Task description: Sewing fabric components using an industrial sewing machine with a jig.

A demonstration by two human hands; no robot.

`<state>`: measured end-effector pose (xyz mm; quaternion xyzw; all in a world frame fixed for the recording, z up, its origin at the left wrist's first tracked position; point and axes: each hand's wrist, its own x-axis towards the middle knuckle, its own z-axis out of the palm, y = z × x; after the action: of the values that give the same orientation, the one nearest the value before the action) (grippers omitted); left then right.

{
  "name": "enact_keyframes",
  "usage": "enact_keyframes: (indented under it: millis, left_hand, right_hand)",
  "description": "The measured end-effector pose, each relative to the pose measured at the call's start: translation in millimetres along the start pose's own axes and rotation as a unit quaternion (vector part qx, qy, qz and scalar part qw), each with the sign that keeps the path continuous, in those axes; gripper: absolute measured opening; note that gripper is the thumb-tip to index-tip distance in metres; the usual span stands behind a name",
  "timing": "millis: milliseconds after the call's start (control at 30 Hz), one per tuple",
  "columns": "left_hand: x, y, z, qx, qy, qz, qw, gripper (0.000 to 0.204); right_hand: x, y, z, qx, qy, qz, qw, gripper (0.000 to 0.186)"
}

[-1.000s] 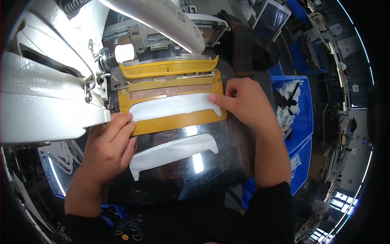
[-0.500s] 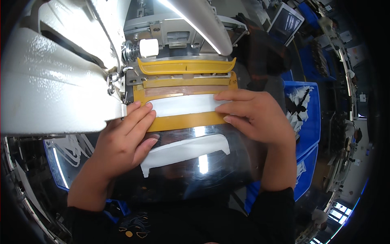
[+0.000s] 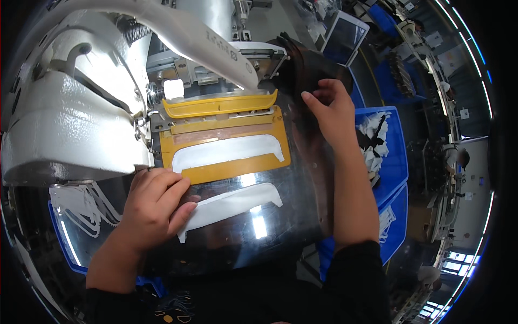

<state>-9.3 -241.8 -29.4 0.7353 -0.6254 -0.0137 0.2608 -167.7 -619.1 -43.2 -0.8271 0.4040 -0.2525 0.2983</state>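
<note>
My left hand point(image 3: 156, 204) lies with fingers stretched at the lower left corner of a flat yellow template plate point(image 3: 237, 170). Its fingertips rest by the left end of a white collar-shaped fabric piece point(image 3: 229, 150) laid on that plate. Just below, a second white fabric piece point(image 3: 232, 205) of similar shape lies on the shiny dark tabletop, its left part near my left thumb. My right hand point(image 3: 335, 110) is raised to the right of the plate, thumb apart from loosely curved fingers, with nothing visible in it. A curved yellow clamp bar point(image 3: 221, 105) sits behind the plate.
A large white sewing machine head point(image 3: 70, 129) stands close on the left; a white tubular lamp point(image 3: 199, 46) crosses above. Blue bins point(image 3: 400, 146) with white scraps are at the right. A left bin point(image 3: 67, 254) holds white strips. A tablet screen point(image 3: 345, 38) stands behind.
My right hand has left the fabric on the plate and moved up and right. My left hand has slid down to the plate's corner. The view has shifted.
</note>
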Motion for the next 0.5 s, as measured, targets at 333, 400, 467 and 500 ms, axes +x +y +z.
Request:
enact_keyframes:
  millis: [333,400,467,500]
  left_hand:
    - [0,5,1,-0.014,0.002,-0.001,1.000,0.037]
    - [-3,4,3,-0.016,0.005,-0.001,1.000,0.036]
    - [-3,3,4,-0.013,0.009,-0.001,1.000,0.035]
    - [-4,3,4,-0.014,0.012,0.003,1.000,0.035]
  right_hand:
    - [18,2,5,0.000,0.023,0.010,1.000,0.033]
    - [17,2,4,0.009,0.020,0.006,1.000,0.031]
    - [15,-2,6,0.016,0.017,0.004,1.000,0.030]
    - [14,-6,7,0.017,0.049,0.002,0.999,0.031]
